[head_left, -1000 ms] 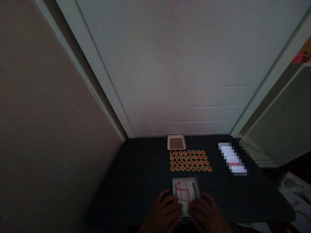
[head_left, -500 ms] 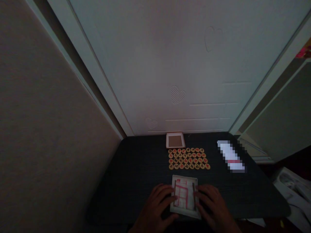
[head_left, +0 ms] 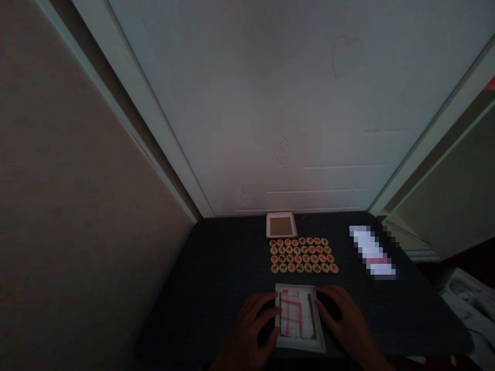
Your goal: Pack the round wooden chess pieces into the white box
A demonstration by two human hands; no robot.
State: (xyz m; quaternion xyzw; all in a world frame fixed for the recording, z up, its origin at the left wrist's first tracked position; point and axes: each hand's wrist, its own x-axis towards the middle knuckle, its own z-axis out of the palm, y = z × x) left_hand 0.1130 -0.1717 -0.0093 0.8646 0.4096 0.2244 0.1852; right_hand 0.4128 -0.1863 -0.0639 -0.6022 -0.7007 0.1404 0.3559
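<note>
A shallow white box (head_left: 299,343) with pink lines and two dark strips inside lies near the front of the dark table. My left hand (head_left: 253,324) grips its left side, fingers reaching over the rim and the thumb lower down. On the other side, my right hand (head_left: 342,314) has its fingertips against the right edge, the palm away from the box. Beyond the box, round Chinese chess pieces (head_left: 303,255) with red and dark characters lie in several neat rows. Behind them sits a shallow box lid (head_left: 281,226) with a white rim and a brown middle.
The black table (head_left: 216,268) stands against a white panel (head_left: 247,129) with heart reliefs. A pixelated white item (head_left: 373,252) lies on the table's right side. A wall (head_left: 96,232) rises on the left, and white boxes (head_left: 469,304) stand off the right edge.
The white box has turned slightly and shifted a little toward the lower right in view. My right fingers have moved off the box's inside to its edge. The camera view has shifted slightly.
</note>
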